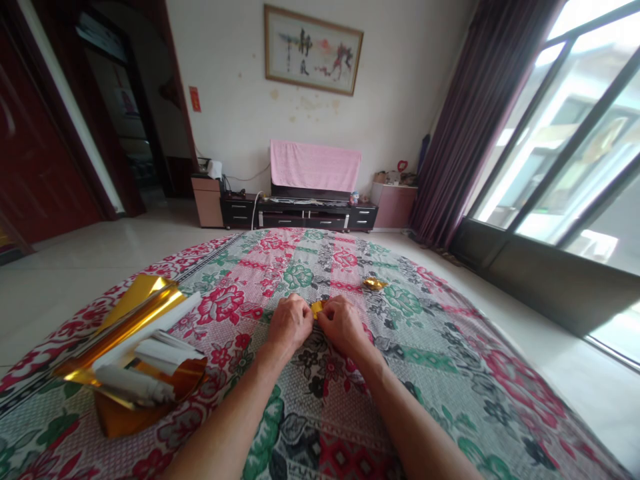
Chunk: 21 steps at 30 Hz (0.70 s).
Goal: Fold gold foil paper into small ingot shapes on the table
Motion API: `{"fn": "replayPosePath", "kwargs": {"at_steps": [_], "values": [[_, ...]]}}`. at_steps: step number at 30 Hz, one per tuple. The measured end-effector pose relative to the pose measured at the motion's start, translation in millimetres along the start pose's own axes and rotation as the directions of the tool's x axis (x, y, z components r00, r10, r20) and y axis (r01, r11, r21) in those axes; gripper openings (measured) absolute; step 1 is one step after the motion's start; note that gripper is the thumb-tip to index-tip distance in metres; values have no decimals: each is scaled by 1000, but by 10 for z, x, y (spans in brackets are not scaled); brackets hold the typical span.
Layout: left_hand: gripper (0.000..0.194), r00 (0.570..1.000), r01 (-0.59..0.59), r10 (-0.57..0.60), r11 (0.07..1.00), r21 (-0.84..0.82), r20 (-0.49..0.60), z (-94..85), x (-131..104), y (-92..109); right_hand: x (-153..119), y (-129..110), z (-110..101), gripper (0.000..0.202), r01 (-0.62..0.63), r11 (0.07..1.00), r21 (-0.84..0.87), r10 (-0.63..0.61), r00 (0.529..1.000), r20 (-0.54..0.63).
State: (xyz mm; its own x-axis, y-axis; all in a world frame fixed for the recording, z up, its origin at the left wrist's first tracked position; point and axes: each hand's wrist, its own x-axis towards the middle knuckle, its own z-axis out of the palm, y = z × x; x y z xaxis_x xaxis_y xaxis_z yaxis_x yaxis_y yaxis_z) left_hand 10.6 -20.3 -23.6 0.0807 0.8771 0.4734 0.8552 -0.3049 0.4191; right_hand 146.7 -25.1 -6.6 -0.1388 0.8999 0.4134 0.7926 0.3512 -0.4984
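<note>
Near the middle of the cloth-covered table, my left hand and my right hand are close together with their fingers pinched. Between them shows a small piece of gold foil paper, gripped from both sides. Its lower part is hidden by my fingers. Beyond my right hand lies a small folded gold paper piece, apart from both hands. To the left of my left arm rests a loose pile of gold foil sheets, some rolled or curled with their white backs showing.
A flowered cloth in red, green and grey covers the round table. Past its far edge stands a low black cabinet with a pink towel over a screen. A purple curtain and large windows are on the right.
</note>
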Motion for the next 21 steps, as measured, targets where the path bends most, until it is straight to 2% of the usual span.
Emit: {"fn": "replayPosePath", "kwargs": {"at_steps": [7, 12, 15, 18, 21], "values": [[16, 1000, 20, -20, 999, 37, -8, -9, -5, 35, 3, 25, -35, 15, 5, 1000, 13, -5, 1000, 4], [17, 1000, 29, -29, 999, 35, -6, -18, -10, 48, 6, 159, -95, 20, 52, 978, 204, -45, 998, -38], [17, 999, 49, -49, 999, 17, 14, -39, -7, 70, -4, 244, -107, 24, -53, 928, 369, 94, 991, -96], [18, 997, 69, -70, 997, 22, 31, -61, -3, 95, -13, 295, -106, 26, -192, 850, 491, 284, 951, -121], [19, 996, 76, -77, 997, 33, 36, -72, -3, 111, -16, 297, -113, 26, -215, 835, 507, 320, 939, -128]]}}
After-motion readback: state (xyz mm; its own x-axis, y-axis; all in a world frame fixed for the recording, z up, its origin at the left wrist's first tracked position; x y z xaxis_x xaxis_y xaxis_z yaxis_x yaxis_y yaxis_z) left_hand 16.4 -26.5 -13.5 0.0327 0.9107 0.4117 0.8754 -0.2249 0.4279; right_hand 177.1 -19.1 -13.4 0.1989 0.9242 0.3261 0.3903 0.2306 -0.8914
